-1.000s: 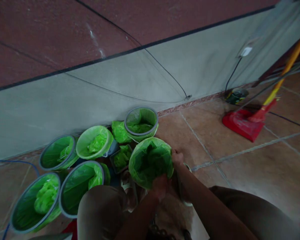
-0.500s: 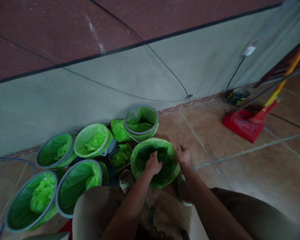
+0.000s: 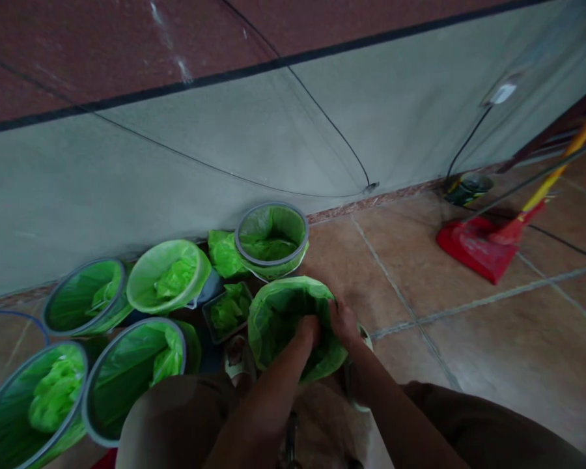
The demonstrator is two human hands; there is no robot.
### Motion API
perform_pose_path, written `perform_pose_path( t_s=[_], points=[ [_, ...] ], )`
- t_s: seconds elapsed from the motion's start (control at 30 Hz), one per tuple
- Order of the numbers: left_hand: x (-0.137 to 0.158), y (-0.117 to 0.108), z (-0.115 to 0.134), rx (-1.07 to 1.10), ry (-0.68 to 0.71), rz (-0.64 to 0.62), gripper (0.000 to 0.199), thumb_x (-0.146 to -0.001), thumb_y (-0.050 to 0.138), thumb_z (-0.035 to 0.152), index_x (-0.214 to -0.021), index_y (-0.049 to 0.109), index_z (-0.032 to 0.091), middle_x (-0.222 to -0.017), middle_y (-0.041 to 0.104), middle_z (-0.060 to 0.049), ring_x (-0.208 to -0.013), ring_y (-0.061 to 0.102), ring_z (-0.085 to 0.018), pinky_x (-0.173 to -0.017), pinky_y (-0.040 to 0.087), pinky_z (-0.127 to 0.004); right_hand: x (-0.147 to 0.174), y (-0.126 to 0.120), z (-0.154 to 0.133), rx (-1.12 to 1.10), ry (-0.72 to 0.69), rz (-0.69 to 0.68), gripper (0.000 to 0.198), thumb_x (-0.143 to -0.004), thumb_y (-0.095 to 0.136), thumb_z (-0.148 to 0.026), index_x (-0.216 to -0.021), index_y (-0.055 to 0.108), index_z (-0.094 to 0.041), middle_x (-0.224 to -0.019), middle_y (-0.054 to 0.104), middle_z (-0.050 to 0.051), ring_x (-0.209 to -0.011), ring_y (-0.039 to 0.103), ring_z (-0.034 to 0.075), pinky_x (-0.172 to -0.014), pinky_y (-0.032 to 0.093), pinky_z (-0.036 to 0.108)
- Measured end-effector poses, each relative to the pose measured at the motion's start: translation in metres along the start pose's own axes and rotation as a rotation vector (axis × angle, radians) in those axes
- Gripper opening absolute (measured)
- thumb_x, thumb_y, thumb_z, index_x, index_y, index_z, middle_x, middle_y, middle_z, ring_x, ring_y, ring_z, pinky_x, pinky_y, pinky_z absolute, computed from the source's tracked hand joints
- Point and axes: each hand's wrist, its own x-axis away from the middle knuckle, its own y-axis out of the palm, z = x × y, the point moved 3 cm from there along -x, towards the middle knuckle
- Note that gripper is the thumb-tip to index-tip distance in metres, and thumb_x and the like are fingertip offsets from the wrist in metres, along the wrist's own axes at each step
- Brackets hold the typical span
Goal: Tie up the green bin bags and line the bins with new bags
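Currently: green-lined bin [image 3: 272,326] just ahead of the knees [image 3: 170,426]. Left hand [image 3: 310,331] inside it, fingers hidden; cannot tell if anything is held. Right hand [image 3: 344,320] at the bin's right rim, fingers at the edge, grip unclear. Just beyond, grey-rimmed bin [image 3: 272,249], close to the wall [image 3: 200,140]. Red dustpan [image 3: 478,246] well apart, off to the right.

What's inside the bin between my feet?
Inside the bin, I can see green bag lining and your left hand. Its fingertips and whatever lies beneath that hand are hidden, and the bottom is too dark to make out.
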Motion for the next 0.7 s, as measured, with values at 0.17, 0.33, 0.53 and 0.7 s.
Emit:
perform_pose_path(
  t_s=[0.17, 0.33, 0.53, 0.7],
  points=[
    [0.016, -0.033, 0.004, -0.114, 0.025, 0.099, 0.02, -0.082, 0.057, 0.009, -0.094, 0.071, 0.015, -0.103, 0.073, -0.016, -0.102, 0.068, -0.03, -0.09, 0.052, -0.037, -0.003, -0.007, -0.002, -0.063, -0.019, 0.091, 0.053, -0.093, 0.037, -0.046, -0.125, 0.06, -0.011, -0.11, 0.07, 0.017, -0.1, 0.065, 0.028, -0.09, 0.05, 0.041],
    [0.032, -0.088, 0.01, -0.063, 0.074, 0.521, 0.034, -0.093, 0.038, 0.012, -0.115, 0.063, 0.019, -0.12, 0.067, -0.008, -0.114, 0.06, -0.018, -0.105, 0.043, -0.03, -0.02, -0.02, -0.036, -0.011, -0.195, 0.251, 0.041, -0.093, 0.038, -0.036, -0.107, 0.07, -0.015, -0.111, 0.07, 0.013, -0.107, 0.06, 0.025, -0.1, 0.043, 0.039],
    [0.014, -0.116, 0.005, -0.22, 0.231, 0.543, 0.041, -0.089, 0.041, 0.008, -0.125, 0.059, 0.015, -0.13, 0.061, -0.009, -0.125, 0.05, -0.02, -0.114, 0.033, -0.032, -0.043, 0.002, -0.065, 0.207, -0.354, -0.05, 0.037, -0.087, 0.042, -0.018, -0.108, 0.072, -0.017, -0.107, 0.071, 0.011, -0.102, 0.059, 0.024, -0.098, 0.041, 0.037],
    [-0.002, -0.123, -0.009, -0.299, 0.248, 0.481, 0.041, -0.094, 0.038, 0.013, -0.129, 0.058, 0.019, -0.13, 0.062, -0.009, -0.123, 0.052, -0.021, -0.112, 0.033, -0.034, -0.048, 0.016, -0.052, 0.169, -0.225, -0.096, 0.034, -0.091, 0.041, -0.024, -0.105, 0.072, -0.019, -0.101, 0.073, 0.011, -0.095, 0.063, 0.024, -0.092, 0.043, 0.035]
  ],
)
